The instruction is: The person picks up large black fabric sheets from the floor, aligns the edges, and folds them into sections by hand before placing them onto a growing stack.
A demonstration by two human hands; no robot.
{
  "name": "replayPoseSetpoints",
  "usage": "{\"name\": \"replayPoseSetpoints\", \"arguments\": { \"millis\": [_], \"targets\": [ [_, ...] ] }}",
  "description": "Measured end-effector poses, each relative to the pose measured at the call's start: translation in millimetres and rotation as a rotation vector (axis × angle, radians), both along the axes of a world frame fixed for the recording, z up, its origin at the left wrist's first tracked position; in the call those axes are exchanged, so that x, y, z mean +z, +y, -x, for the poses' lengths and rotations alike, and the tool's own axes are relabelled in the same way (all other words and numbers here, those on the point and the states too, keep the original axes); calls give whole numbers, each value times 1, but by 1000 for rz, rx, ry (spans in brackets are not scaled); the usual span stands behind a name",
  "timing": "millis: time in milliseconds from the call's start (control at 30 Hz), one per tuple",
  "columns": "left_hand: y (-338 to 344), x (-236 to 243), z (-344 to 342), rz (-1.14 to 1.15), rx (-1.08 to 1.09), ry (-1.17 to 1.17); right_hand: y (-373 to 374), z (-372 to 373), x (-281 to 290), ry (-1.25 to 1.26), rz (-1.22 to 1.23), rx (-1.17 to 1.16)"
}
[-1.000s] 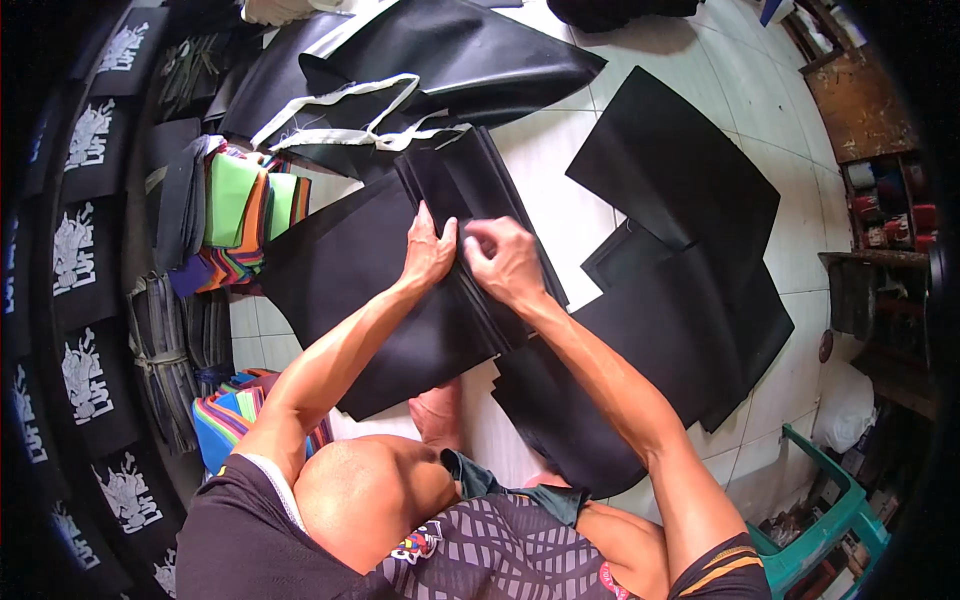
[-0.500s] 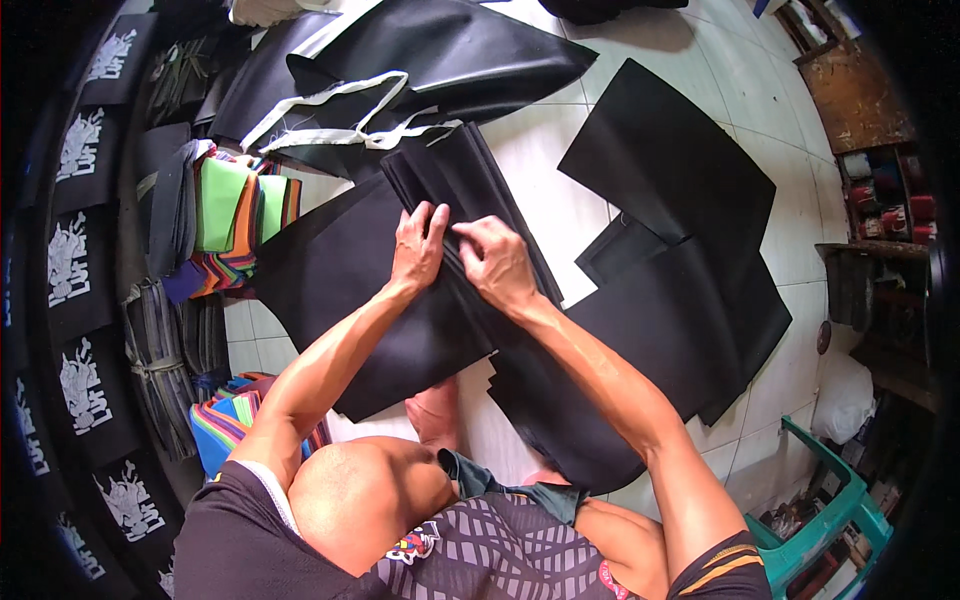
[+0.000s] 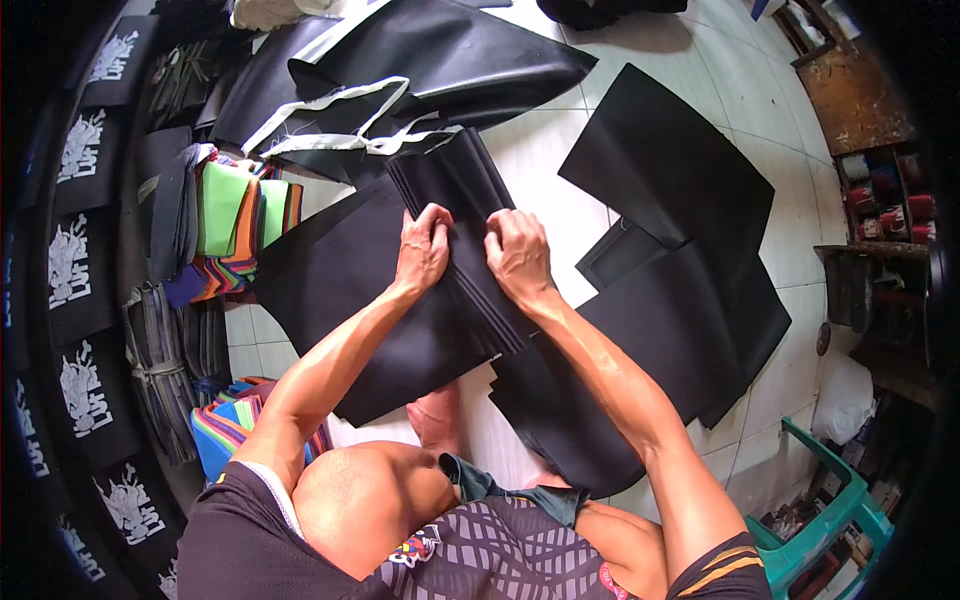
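Note:
A stack of long black sheets (image 3: pixel 462 173) with folded or layered edges lies across a larger black piece (image 3: pixel 335 260). My left hand (image 3: pixel 425 252) grips the stack's left edge, its fingers bent over the layers. My right hand (image 3: pixel 520 260) rests on the stack's right side with curled fingers; whether these pinch the sheets is hidden under the hand. More black cut pieces (image 3: pixel 690 300) lie to the right and beneath my right forearm.
Beyond lie black glossy sheets (image 3: pixel 480 60) with white strips (image 3: pixel 300 110). Colourful fabric bundles (image 3: pixel 225 205), grey bundles (image 3: pixel 160 370) and printed black panels (image 3: pixel 80 260) line the left. Shelving (image 3: pixel 870 200), a white bag (image 3: pixel 845 400) and a green plastic stool (image 3: pixel 850 500) are at the right.
My right hand has shifted rightward, away from my left, to the stack's right side. The layered sheets have moved slightly with it, and their lower edges show more evenly.

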State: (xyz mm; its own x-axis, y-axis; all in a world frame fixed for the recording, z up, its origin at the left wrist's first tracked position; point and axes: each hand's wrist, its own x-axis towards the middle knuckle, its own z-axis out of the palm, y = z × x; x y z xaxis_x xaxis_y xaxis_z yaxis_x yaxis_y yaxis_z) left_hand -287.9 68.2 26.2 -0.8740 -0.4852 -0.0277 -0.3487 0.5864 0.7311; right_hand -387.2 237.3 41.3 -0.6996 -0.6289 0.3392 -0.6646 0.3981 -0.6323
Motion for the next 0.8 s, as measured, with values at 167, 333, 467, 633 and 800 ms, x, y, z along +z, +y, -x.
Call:
{"name": "replayPoseSetpoints", "arguments": {
  "millis": [167,333,467,633,800],
  "targets": [
    [10,20,-7,-74,262,69,-20,-34,16,-271,77,289],
    [-4,-2,-11,-101,235,187,-20,-12,13,-188,116,-68],
    [-2,-1,-18,-84,139,199,-16,2,-7,-60,-59,-139],
    [-12,-11,-20,-36,-1,-48,-12,5,-11,32,-94,-31],
    [-13,-17,-23,-122,40,-12,-22,-26,2,-84,148,149]
  ]
}}
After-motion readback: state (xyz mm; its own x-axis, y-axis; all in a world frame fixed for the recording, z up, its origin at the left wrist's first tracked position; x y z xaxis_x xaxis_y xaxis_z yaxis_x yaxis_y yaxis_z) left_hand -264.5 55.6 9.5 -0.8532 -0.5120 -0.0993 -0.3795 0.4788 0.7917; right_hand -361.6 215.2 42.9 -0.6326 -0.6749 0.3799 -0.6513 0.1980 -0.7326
